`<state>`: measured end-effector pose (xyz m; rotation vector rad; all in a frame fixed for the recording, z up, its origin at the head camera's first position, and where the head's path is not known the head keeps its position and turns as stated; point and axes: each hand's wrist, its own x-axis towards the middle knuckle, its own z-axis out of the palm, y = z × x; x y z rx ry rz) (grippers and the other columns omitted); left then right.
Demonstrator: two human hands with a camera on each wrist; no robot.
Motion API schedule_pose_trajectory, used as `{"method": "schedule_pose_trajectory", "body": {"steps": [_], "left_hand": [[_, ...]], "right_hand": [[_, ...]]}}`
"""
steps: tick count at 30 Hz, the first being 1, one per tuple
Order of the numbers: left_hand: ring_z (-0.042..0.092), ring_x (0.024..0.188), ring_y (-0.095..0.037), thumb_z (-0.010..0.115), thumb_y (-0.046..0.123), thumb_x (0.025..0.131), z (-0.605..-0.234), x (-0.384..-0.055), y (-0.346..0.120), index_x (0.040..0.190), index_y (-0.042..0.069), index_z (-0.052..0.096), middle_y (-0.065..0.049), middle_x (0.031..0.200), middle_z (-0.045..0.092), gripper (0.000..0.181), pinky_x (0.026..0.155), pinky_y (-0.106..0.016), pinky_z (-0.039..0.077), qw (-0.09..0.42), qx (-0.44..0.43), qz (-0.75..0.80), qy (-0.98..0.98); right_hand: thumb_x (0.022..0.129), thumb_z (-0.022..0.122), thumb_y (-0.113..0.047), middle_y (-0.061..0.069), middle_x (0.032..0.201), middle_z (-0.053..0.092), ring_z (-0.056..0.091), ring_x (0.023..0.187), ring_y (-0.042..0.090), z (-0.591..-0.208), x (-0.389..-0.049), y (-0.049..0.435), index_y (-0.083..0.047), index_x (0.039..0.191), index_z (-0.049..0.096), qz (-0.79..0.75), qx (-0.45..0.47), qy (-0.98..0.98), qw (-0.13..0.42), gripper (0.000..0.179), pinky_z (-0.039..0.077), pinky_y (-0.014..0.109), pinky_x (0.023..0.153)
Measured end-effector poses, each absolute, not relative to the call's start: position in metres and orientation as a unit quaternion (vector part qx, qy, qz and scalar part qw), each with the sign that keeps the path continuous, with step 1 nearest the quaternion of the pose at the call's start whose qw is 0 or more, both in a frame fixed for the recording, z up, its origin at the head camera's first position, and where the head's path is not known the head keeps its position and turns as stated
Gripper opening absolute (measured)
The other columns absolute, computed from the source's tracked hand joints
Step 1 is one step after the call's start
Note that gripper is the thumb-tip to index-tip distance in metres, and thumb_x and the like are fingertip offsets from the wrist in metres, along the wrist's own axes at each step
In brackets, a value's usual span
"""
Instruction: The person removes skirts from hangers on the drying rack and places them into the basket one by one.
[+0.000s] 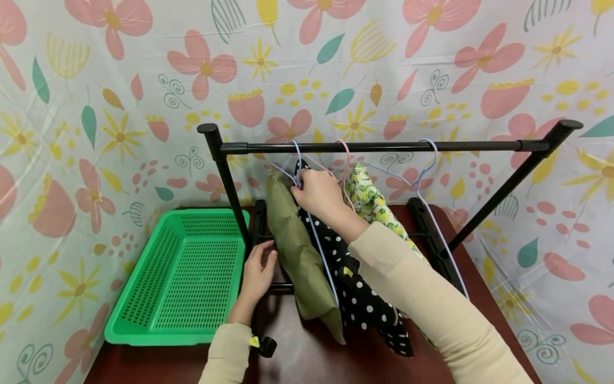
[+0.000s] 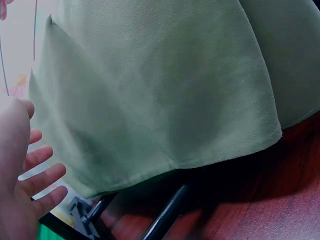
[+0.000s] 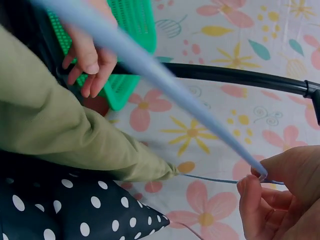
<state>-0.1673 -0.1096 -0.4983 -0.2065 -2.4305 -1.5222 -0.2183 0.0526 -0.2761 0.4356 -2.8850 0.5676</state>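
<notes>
In the head view my right hand (image 1: 322, 194) pinches a light-blue clothes hanger (image 3: 200, 117) near its neck, its hook at the black rail. An olive-green garment (image 1: 299, 266) hangs at this hanger; its upper tip lies by one hanger arm, while the other arm runs bare along its side. My left hand (image 1: 256, 269) is beside the garment's left side, fingers relaxed and holding nothing; the left wrist view shows these fingers spread next to the green cloth. Just right of it hangs a black garment with white polka dots (image 1: 357, 298), partly behind my right forearm.
A black clothes rack (image 1: 384, 148) stands on the dark red table (image 1: 297, 352). Further right hang a lemon-print garment (image 1: 369, 200), a pink hanger (image 1: 347, 160) and another light-blue hanger (image 1: 433, 220). A green plastic basket (image 1: 192, 282) sits left. Floral cloth (image 1: 307, 69) covers the walls.
</notes>
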Motion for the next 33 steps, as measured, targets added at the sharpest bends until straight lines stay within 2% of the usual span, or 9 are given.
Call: {"method": "schedule_pose_trajectory", "body": {"steps": [5,13,24,33], "left_hand": [[0.058,0.098,-0.019,0.045,0.032,0.097,-0.501,-0.167,-0.108,0.126,0.005,0.052,-0.008,0.113,0.056,0.04,0.08,-0.038,0.05,0.126,-0.066,-0.53,-0.836],[0.058,0.097,-0.021,0.047,0.025,0.097,-0.501,-0.164,-0.108,0.124,0.005,0.054,-0.011,0.111,0.057,0.035,0.079,-0.039,0.051,0.133,-0.066,-0.535,-0.831],[0.057,0.093,-0.021,0.048,0.027,0.097,-0.507,-0.163,-0.109,0.123,0.006,0.055,-0.009,0.106,0.058,0.034,0.077,-0.039,0.05,0.141,-0.049,-0.522,-0.84],[0.057,0.095,-0.022,0.05,0.025,0.096,-0.51,-0.162,-0.108,0.123,0.006,0.054,-0.017,0.111,0.057,0.034,0.078,-0.04,0.049,0.132,-0.04,-0.527,-0.838]], "right_hand": [[0.09,0.058,-0.024,0.005,0.06,0.056,0.05,0.05,0.018,-0.273,-0.218,0.052,-0.008,0.087,0.063,0.186,0.141,-0.969,0.079,0.016,0.036,0.027,0.045],[0.09,0.057,-0.024,0.003,0.069,0.062,0.056,0.057,0.019,-0.269,-0.218,0.052,-0.011,0.094,0.067,0.181,0.134,-0.972,0.074,0.017,0.043,0.031,0.05],[0.09,0.058,-0.028,0.003,0.064,0.06,0.053,0.048,0.019,-0.267,-0.217,0.051,-0.015,0.095,0.069,0.17,0.119,-0.975,0.079,0.018,0.037,0.028,0.038],[0.09,0.058,-0.025,0.003,0.062,0.059,0.049,0.043,0.016,-0.26,-0.213,0.052,-0.014,0.096,0.069,0.177,0.135,-0.97,0.101,0.018,0.033,0.025,0.037]]}}
